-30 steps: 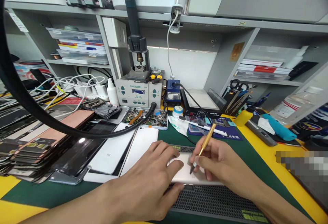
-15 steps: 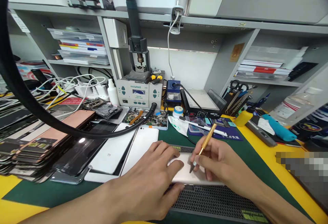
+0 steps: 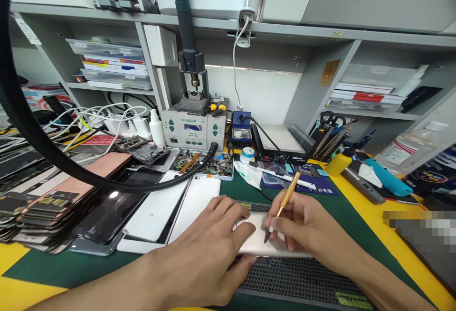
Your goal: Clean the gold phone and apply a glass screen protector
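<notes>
A pale, flat phone (image 3: 253,243) lies across a dark honeycomb mat (image 3: 288,278) in front of me. My left hand (image 3: 210,244) steadies its left end, fingers over the top face and thumb along the near edge. Between thumb and fingers, my right hand (image 3: 302,223) pinches a slim gold pen-shaped tool (image 3: 287,198), tilted, its dark tip down at the phone's surface. The tool's exact kind is unclear. Both hands cover parts of the phone.
A black cable (image 3: 67,171) loops across the left foreground. Stacked phone parts (image 3: 39,216) and a white phone (image 3: 156,211) lie left. Behind stand a hot-air station (image 3: 194,128), an open board tray (image 3: 228,171) and a heating plate (image 3: 283,145). A clear bottle (image 3: 409,149) stands right.
The tip of the gold tool has shifted very slightly toward me on the phone. My left hand and the phone stay in place.
</notes>
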`<action>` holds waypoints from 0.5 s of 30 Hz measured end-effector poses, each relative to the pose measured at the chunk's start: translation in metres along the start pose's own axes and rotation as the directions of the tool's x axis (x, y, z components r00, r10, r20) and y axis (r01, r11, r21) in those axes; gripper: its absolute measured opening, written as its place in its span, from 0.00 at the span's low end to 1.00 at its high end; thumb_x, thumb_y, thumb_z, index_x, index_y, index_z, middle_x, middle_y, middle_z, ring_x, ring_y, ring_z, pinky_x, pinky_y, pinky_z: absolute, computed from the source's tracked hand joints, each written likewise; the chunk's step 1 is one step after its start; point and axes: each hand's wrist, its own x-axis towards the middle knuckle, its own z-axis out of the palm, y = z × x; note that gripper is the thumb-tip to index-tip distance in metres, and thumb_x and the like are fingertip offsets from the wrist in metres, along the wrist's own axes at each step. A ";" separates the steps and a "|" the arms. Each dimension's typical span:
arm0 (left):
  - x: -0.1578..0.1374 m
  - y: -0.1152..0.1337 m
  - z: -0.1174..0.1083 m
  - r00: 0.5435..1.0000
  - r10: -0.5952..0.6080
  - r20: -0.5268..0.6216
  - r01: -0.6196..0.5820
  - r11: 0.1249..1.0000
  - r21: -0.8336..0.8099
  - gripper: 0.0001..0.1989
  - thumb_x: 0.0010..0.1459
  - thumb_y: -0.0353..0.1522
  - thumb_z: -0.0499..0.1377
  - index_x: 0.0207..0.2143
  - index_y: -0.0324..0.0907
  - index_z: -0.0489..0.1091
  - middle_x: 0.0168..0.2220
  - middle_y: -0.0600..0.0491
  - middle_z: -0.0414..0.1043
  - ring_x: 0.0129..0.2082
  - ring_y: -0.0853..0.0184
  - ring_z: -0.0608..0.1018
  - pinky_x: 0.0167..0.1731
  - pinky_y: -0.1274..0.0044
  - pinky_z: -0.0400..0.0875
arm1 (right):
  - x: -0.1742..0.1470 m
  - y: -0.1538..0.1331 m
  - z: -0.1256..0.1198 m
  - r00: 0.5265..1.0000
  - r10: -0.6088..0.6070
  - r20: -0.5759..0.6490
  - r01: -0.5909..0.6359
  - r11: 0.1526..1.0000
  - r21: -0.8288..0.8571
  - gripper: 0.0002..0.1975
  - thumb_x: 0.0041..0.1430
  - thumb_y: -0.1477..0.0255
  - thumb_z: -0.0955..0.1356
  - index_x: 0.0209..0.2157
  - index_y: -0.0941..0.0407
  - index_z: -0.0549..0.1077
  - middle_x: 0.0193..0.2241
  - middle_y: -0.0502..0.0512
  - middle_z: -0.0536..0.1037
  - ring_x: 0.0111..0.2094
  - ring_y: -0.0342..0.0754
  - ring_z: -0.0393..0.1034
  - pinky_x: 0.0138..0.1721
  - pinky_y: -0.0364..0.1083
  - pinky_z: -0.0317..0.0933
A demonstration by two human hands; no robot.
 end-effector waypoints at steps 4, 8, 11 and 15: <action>0.001 0.001 -0.002 1.000 0.003 0.006 -0.003 1.000 0.007 0.10 0.67 0.34 0.56 0.49 0.41 0.70 0.50 0.44 0.67 0.53 0.53 0.67 0.57 0.58 0.64 | 0.001 -0.001 -0.001 1.000 -0.001 -0.024 0.001 1.000 -0.006 0.09 0.60 0.67 0.71 0.34 0.55 0.68 0.29 0.50 0.79 0.20 0.39 0.65 0.22 0.40 0.59; 0.000 0.000 -0.002 1.000 -0.003 0.011 0.002 1.000 0.017 0.10 0.67 0.34 0.56 0.48 0.41 0.70 0.50 0.44 0.67 0.53 0.53 0.67 0.57 0.57 0.64 | 0.002 -0.001 -0.002 0.998 0.020 -0.067 -0.021 1.000 -0.010 0.12 0.58 0.65 0.72 0.34 0.55 0.66 0.27 0.50 0.78 0.18 0.39 0.64 0.20 0.40 0.58; 0.000 0.000 -0.002 1.000 -0.003 0.020 0.002 1.000 0.026 0.10 0.68 0.35 0.56 0.48 0.41 0.70 0.50 0.44 0.67 0.53 0.53 0.67 0.57 0.58 0.64 | 0.003 0.000 -0.002 0.998 0.024 -0.059 -0.025 1.000 -0.018 0.12 0.58 0.65 0.72 0.34 0.55 0.66 0.27 0.49 0.78 0.19 0.39 0.64 0.21 0.40 0.59; -0.001 0.002 -0.002 1.000 -0.005 0.025 0.004 1.000 0.026 0.10 0.68 0.35 0.55 0.48 0.41 0.70 0.50 0.45 0.67 0.52 0.53 0.67 0.56 0.58 0.64 | 0.003 0.001 -0.002 0.997 0.023 -0.076 -0.024 0.999 -0.024 0.12 0.59 0.64 0.71 0.35 0.55 0.66 0.27 0.48 0.78 0.17 0.38 0.64 0.20 0.40 0.58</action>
